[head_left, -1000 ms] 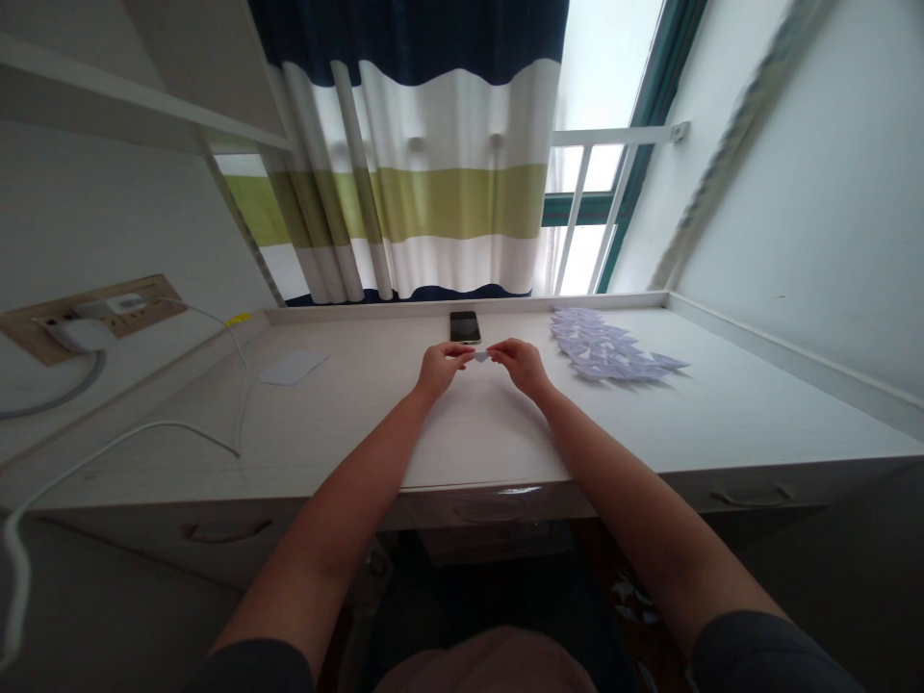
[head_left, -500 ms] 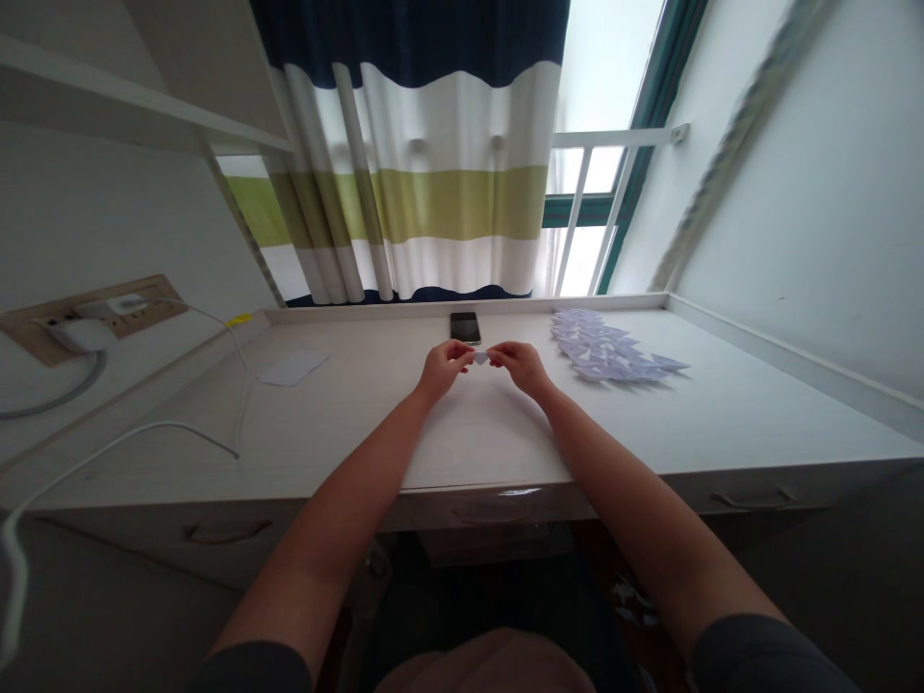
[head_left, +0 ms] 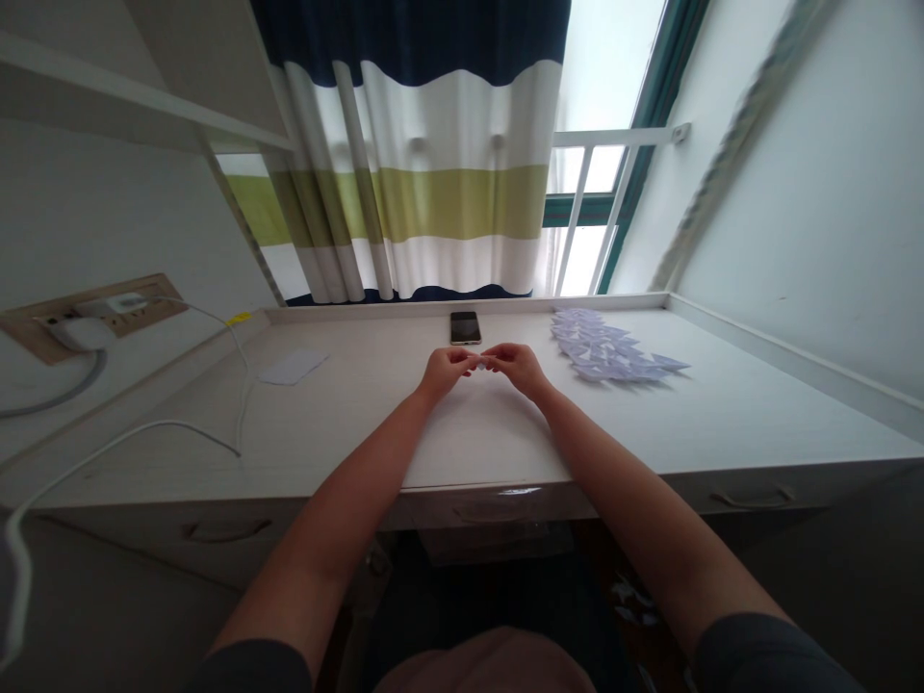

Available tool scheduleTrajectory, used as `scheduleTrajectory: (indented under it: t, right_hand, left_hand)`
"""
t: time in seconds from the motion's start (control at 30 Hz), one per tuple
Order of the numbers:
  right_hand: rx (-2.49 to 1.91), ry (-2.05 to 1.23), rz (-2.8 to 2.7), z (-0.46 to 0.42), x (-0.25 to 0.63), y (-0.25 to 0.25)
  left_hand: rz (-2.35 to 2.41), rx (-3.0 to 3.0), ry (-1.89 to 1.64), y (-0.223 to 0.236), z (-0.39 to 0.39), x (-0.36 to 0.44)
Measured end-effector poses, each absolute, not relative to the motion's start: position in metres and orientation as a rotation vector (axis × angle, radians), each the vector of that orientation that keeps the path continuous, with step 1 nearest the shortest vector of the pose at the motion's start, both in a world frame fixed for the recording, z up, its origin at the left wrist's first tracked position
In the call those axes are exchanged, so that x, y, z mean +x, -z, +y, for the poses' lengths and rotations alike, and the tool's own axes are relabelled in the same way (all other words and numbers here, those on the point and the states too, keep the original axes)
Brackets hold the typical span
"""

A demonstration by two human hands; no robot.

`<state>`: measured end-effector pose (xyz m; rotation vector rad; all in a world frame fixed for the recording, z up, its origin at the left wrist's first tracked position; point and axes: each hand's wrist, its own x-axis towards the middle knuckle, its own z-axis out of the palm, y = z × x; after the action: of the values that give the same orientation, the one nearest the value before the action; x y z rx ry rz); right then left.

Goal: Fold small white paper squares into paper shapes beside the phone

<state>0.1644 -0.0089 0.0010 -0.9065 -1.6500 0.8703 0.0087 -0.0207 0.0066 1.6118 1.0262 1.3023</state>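
The left hand (head_left: pixel 442 373) and right hand (head_left: pixel 525 369) meet above the middle of the bench (head_left: pixel 346 433), pinching a small piece of white paper (head_left: pixel 482 365) between their fingertips; the fingers hide most of it, so its shape cannot be told. Just beyond the hands, a dark-screened phone (head_left: pixel 466 329) lies flat near the back edge. To the right, apart from the hands, a pile of pointed folded papers (head_left: pixel 606 348) lies overlapping. Well to the left, flat white paper (head_left: pixel 293 367) lies near a white cable (head_left: pixel 241 414), which runs from a wall socket (head_left: pixel 163 289) across the bench and down past its front. Behind hangs a curtain (head_left: pixel 448 202) striped navy, white and green, beside a window (head_left: pixel 610 67). White scraps (head_left: pixel 636 611) lie below, to the right.
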Motion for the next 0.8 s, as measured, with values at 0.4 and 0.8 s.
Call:
scheduleTrajectory:
  t: [0.4,0.8]
  right_hand:
    - [-0.868,-1.009,-1.605,-0.0076,0.168,-0.0025]
    - [-0.829,-1.019,-1.703,-0.0109,0.1671,-0.0013]
  left_hand:
    - [1.017,1.633,-1.264,-0.0083,-0.0201,0.0074]
    - [1.048,1.738,-1.168,-0.0055,-0.0185,0.0038]
